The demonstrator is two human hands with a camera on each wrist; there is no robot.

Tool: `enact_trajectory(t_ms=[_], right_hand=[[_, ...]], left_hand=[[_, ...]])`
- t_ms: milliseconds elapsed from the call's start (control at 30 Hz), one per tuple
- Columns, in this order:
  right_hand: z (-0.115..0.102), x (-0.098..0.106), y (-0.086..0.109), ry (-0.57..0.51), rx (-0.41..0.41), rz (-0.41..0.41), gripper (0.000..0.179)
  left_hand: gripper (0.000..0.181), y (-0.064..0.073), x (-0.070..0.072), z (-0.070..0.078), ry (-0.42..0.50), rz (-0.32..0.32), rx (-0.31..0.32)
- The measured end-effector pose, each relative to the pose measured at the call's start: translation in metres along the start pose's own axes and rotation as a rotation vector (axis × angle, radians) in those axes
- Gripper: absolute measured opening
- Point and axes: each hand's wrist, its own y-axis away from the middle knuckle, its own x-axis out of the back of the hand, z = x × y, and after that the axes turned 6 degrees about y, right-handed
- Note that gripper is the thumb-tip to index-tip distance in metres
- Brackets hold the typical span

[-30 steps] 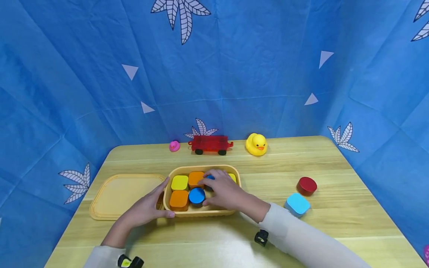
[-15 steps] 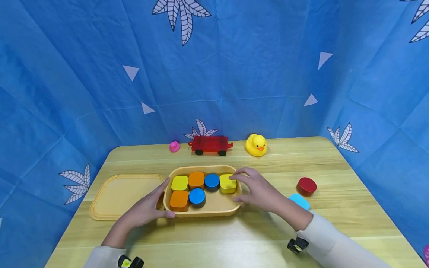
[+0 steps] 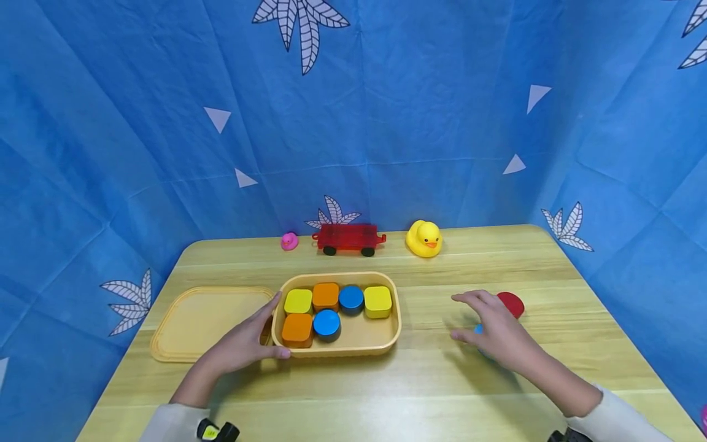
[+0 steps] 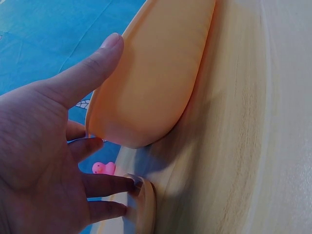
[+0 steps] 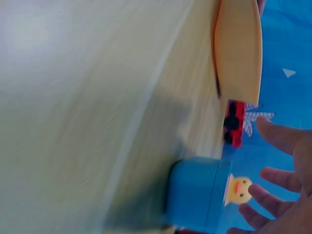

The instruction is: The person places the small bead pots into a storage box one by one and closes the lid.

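Observation:
A pale-yellow plastic box [image 3: 364,351] holds yellow, orange and blue blocks in two rows; the front right part shows bare floor. My left hand [image 3: 243,344] grips the box's left end, thumb along the front wall [image 4: 146,73] and fingers round the end. My right hand [image 3: 494,325] is off to the right with its fingers spread, holding nothing. Under it lies a light-blue rounded block [image 5: 195,192], mostly hidden in the head view. A dark-red round block [image 3: 511,304] sits just behind that hand, partly covered.
The box's flat lid [image 3: 207,322] lies to the left. Along the back edge of the wooden table [image 3: 359,393] stand a small pink duck [image 3: 289,241], a red toy wagon [image 3: 348,237] and a yellow duck [image 3: 424,239]. A blue curtain [image 3: 359,110] rises behind.
My right hand has left the box and moved right, over the light-blue block. The blocks inside the box and my left hand look the same.

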Motion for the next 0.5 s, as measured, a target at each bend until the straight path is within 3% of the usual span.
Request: enact_trajectory(t_ms=[167,500], right_hand=[[0.016,0.007,0.018,-0.015,-0.106,-0.031,0.067],[0.035,-0.002,0.038,-0.005,-0.164,-0.054,0.082]], left_hand=[[0.118,0.000,0.000,0.000,0.007,-0.004,0.007],[0.117,0.001,0.001,0.001,0.005,0.001,-0.002]])
